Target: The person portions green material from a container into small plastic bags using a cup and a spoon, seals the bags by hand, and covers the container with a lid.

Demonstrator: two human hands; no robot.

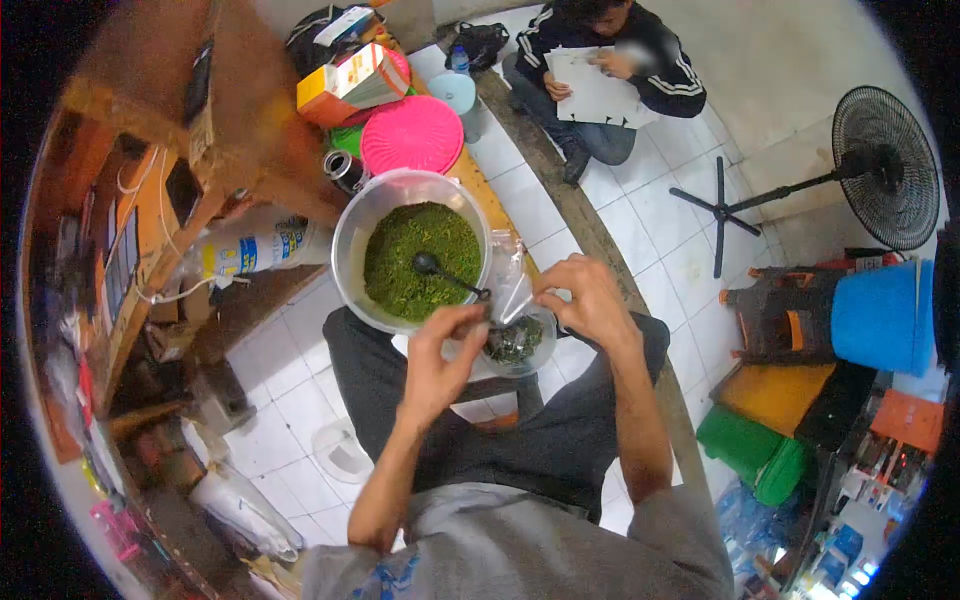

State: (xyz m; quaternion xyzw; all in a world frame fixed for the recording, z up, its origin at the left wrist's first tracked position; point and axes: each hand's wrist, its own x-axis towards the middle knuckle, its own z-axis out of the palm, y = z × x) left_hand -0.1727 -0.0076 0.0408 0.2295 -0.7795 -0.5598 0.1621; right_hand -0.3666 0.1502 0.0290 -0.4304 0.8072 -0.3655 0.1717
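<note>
A large translucent tub (pixel 345 275) holds chopped green leaves (pixel 415 235), with a black spoon (pixel 426 264) lying in them, its handle over the rim. Just right of the tub, a clear plastic bag (pixel 510 275) is pinched between both hands. My left hand (pixel 445 355) has its fingers closed on the bag's left side, near the spoon handle's end. The fingers of my right hand (pixel 590 300) pinch the bag's right side. Beneath the bag stands a small clear bowl (pixel 540 362) with some green leaves in it.
Behind the tub are a pink lid (pixel 412 137), a dark jar (pixel 343 170) and an orange-white box (pixel 355 85). Another person (pixel 600 75) sits on the floor with papers. A black fan (pixel 885 165), a blue bucket (pixel 880 315) and a green bin (pixel 750 450) are at the right.
</note>
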